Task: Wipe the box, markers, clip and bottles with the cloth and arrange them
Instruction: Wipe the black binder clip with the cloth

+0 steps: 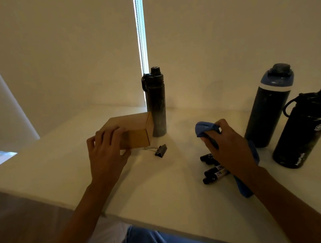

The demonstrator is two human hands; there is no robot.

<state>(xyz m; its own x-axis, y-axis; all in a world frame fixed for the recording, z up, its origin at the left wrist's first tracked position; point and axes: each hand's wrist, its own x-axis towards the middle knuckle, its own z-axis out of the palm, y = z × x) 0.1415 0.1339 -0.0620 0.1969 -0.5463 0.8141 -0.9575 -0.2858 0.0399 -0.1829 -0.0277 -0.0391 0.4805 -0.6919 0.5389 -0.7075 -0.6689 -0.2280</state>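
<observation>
The box (135, 128) is seen on the left-centre of the white table (161, 197), and its near-left end is gripped by the left hand (106, 151), with the fingers curled over the top edge and the thumb set against the front face. The right hand (228, 147) is closed round a bunched blue cloth (203, 127). A wad of the cloth is pushed out past the fingertips toward the box, while the rest trails under the wrist onto the table. The box's long axis appears to run across the table from left to right, so that its free right end is turned toward the cloth hand and stands just beside the slim dark bottle (156, 106) behind it. The cloth is therefore held to the right of the box and apart from it, with the clip (160, 149) lying on the table between the two. The markers (212, 171) are partly covered beneath the right hand. The blue-lidded bottle (267, 110) and the black bottle (304, 130) are left upright at the far right. The wiping of the box is judged to be the step in hand. A leftward sweep of the right hand over the clip is called for, the box being steadied by the left.
</observation>
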